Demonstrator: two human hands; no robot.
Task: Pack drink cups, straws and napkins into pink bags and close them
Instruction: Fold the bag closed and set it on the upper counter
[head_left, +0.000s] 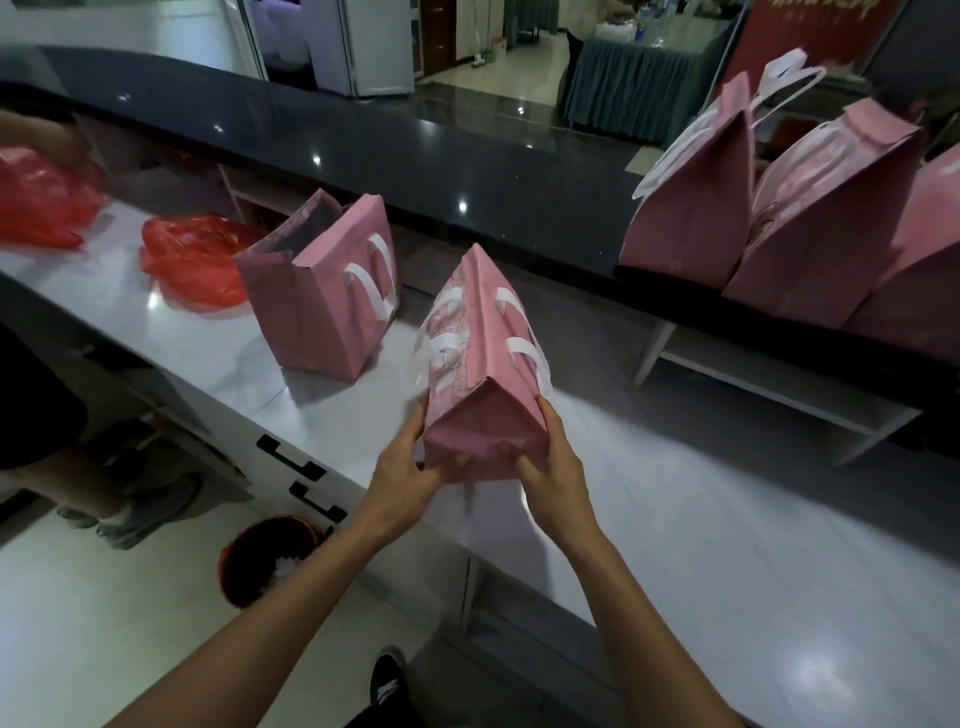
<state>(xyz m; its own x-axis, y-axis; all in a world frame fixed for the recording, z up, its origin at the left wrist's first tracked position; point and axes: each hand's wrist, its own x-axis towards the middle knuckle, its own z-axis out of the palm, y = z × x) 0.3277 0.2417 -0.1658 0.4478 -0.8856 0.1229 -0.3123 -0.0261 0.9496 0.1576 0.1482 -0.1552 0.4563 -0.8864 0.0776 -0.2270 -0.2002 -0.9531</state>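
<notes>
A closed pink bag (480, 364) with white handles stands on the white counter (727, 545) in front of me. My left hand (410, 467) grips its near left corner and my right hand (550, 462) grips its near right corner, thumbs on the near face. A second pink bag (322, 306) stands open to the left. Three closed pink bags (696, 192) stand on the dark upper counter at the right. No cups, straws or napkins are visible.
Two red plastic bags (197, 260) lie at the left of the counter, another person's hand (62, 145) on the far one. The dark raised counter (415, 150) runs behind. A red bin (265, 556) stands on the floor below the counter edge.
</notes>
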